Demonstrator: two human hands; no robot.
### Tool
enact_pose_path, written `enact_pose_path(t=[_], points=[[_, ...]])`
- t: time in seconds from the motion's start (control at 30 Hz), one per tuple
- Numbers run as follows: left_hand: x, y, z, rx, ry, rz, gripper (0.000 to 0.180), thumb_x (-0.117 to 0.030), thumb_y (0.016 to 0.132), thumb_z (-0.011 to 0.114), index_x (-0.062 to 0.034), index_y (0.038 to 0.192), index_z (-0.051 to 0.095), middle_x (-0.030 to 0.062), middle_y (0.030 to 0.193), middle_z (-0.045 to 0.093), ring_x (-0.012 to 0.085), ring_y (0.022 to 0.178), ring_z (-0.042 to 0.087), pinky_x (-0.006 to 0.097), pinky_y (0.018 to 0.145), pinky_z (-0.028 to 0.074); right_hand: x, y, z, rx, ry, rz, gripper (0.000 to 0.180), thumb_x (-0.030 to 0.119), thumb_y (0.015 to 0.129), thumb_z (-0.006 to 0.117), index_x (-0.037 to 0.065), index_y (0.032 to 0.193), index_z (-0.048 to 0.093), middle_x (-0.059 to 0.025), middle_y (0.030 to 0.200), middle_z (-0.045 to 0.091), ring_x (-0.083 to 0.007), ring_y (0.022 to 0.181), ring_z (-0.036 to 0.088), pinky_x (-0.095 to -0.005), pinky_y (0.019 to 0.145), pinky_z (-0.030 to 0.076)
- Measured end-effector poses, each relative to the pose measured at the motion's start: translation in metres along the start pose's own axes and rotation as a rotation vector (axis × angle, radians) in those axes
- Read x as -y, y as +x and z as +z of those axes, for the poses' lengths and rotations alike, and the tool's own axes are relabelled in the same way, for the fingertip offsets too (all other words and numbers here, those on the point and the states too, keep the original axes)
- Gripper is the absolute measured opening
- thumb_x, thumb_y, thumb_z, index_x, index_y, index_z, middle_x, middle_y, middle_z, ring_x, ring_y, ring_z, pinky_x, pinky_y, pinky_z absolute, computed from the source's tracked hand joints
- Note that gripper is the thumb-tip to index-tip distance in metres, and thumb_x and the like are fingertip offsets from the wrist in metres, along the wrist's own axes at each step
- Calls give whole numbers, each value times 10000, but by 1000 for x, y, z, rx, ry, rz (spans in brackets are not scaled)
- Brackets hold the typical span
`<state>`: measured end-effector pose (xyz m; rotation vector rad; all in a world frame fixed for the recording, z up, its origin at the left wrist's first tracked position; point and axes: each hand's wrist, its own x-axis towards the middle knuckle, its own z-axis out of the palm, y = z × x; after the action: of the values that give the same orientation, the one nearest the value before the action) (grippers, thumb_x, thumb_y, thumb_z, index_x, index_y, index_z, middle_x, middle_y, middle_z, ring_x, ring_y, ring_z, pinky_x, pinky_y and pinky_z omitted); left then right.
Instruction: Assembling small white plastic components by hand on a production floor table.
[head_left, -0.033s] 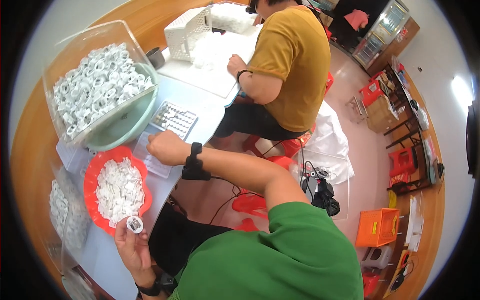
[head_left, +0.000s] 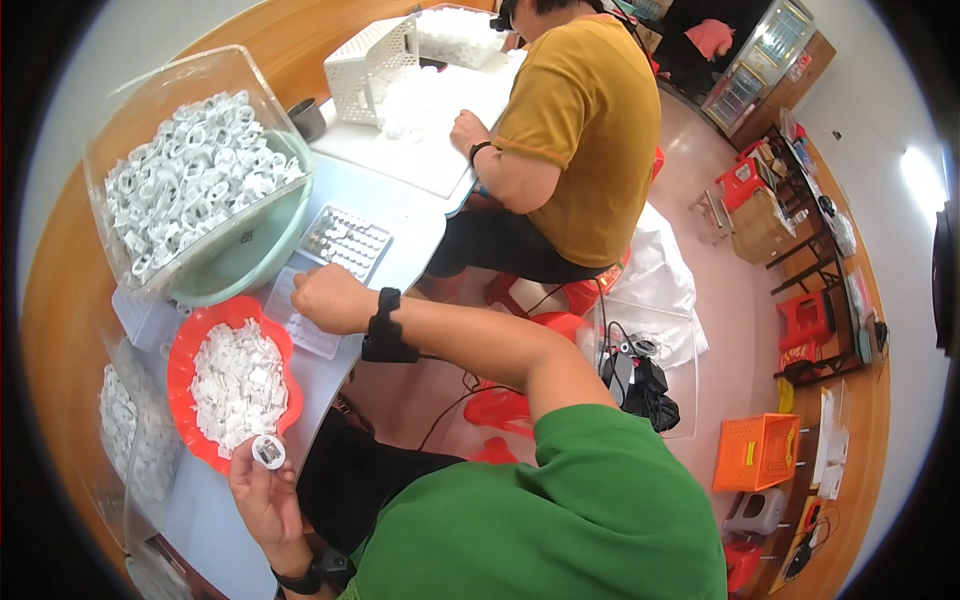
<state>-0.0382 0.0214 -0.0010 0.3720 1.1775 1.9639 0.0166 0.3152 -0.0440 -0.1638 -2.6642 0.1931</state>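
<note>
My left hand (head_left: 268,498) pinches a small round white plastic part (head_left: 269,452), whose open face shows a dark and metallic inside. This hand is beside the near rim of a red scalloped bowl (head_left: 186,400) heaped with small white plastic pieces (head_left: 238,385). My right hand (head_left: 335,298) is closed, its fingertips over a shallow clear tray (head_left: 318,341) of small white pieces. Whatever it pinches is hidden. Just beyond it lies another tray (head_left: 347,240) with rows of small round white and metallic parts.
A clear bin (head_left: 245,62) of white ring-shaped parts leans in a pale green basin (head_left: 215,292). Left of the red bowl is another clear container (head_left: 150,440) of white parts. A co-worker in a mustard shirt (head_left: 590,130) sits at the table, near a white basket (head_left: 352,85).
</note>
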Motion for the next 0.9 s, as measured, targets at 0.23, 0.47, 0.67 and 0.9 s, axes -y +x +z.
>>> enact_pose_path(t=[0.23,0.47,0.67,0.9], points=[[2,-4,-2,-1,12,6,289,-108,907,601,8,1159,519,120,1012,600,150,733,562,232,616,467,1,-2,-17,-88,21,79,48,56,653,582,20,647,614,-166,728,602,-338,635,615,-420,553,493],[-1,-4,6,-1,37,16,307,-125,914,591,11,1176,507,107,1036,591,147,768,563,215,630,462,34,-11,-68,-309,120,61,36,59,667,575,30,667,554,-137,715,563,-334,616,591,-421,535,480],[2,-11,22,-29,-8,27,327,-101,890,598,33,1176,518,121,1045,608,182,859,610,265,700,517,87,-33,-89,-357,468,-62,138,35,685,625,34,725,492,-110,693,478,-305,634,535,-402,536,437],[7,-12,21,105,-146,-76,243,-61,917,576,19,1146,576,103,1001,654,164,834,648,265,712,545,121,-46,-88,-334,604,-95,140,-4,687,682,23,795,597,-87,692,553,-267,567,566,-353,484,444]])
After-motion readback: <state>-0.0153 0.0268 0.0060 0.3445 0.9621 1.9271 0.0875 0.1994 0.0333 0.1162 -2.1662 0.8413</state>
